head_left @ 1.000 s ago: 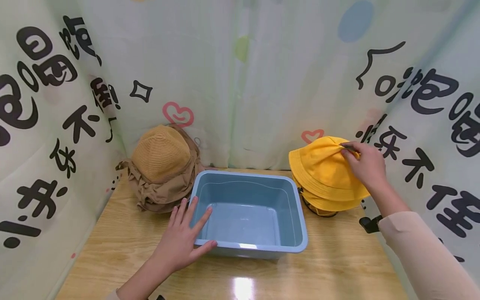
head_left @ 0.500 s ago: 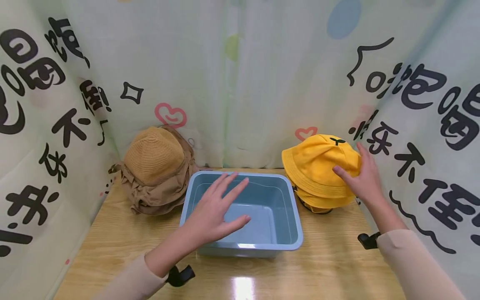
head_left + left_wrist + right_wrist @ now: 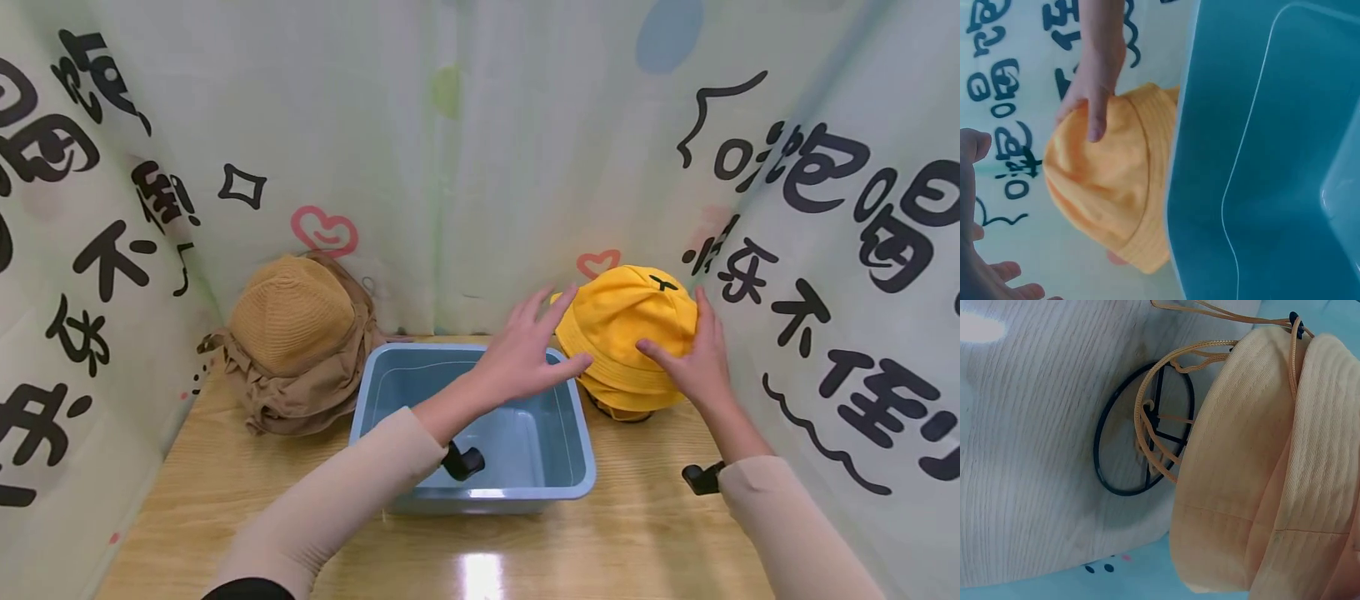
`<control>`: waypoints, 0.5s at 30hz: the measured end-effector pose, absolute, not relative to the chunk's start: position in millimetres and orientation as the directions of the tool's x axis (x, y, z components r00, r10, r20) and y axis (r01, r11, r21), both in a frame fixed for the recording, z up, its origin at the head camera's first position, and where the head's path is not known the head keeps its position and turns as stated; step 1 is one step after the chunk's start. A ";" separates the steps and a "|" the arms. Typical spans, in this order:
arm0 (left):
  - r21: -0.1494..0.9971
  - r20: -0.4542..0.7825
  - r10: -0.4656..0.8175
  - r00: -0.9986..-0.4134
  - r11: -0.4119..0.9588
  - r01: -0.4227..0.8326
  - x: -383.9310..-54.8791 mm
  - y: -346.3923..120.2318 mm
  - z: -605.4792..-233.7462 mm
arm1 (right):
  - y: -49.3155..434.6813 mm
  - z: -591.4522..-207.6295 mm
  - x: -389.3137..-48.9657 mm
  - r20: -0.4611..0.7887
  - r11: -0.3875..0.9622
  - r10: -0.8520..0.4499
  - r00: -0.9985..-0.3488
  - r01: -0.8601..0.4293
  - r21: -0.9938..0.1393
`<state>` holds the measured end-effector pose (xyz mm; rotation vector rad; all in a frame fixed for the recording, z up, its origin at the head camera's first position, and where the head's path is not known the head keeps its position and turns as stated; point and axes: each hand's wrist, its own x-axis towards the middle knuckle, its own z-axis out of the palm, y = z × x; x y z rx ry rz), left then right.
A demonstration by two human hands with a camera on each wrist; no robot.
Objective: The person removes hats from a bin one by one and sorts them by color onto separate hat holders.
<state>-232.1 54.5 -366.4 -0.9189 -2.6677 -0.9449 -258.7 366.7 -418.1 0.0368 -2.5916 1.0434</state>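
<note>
A yellow bucket hat [image 3: 618, 312] with a small dark sprout mark tops a stack of yellow hats at the back right. In the right wrist view, yellow brims [image 3: 1222, 469] with cords and a round black stand base [image 3: 1099, 447] show. My right hand [image 3: 697, 358] rests on the hat's right side, thumb in front and fingers behind; the left wrist view shows this hand [image 3: 1100, 81] on the crown. My left hand [image 3: 525, 354], fingers spread, reaches across the blue plastic bin [image 3: 525, 493] to the hat's left edge. Contact there is unclear; nothing is held in it.
Left of the bin, a tan straw hat [image 3: 288, 317] sits on brown cloth hats [image 3: 300, 404]. The wooden table [image 3: 600, 550] is enclosed by a printed curtain [image 3: 502, 167]. My left forearm passes over the bin.
My left hand has moved from the bin's left rim rightward to the yellow hat. My right hand has released its pinch on the hat's top and slid to its right side.
</note>
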 end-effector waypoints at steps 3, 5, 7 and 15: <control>0.508 0.309 0.511 -0.802 0.624 0.594 -250.7 74.2 -368.9 | 366.6 -419.6 -259.4 0.326 0.727 0.115 -0.938 -0.144 -0.671; 0.506 0.297 0.522 -0.800 0.625 0.595 -261.3 86.1 -372.9 | 365.7 -421.4 -260.6 0.330 0.719 0.122 -0.936 -0.146 -0.680; 0.502 0.292 0.529 -0.796 0.624 0.599 -269.0 96.3 -379.3 | 364.6 -423.4 -261.0 0.338 0.714 0.132 -0.932 -0.147 -0.685; 0.230 0.306 0.602 -0.738 0.705 0.671 -281.1 122.9 -406.9 | 362.8 -429.9 -262.2 0.375 0.739 0.156 -0.914 -0.144 -0.658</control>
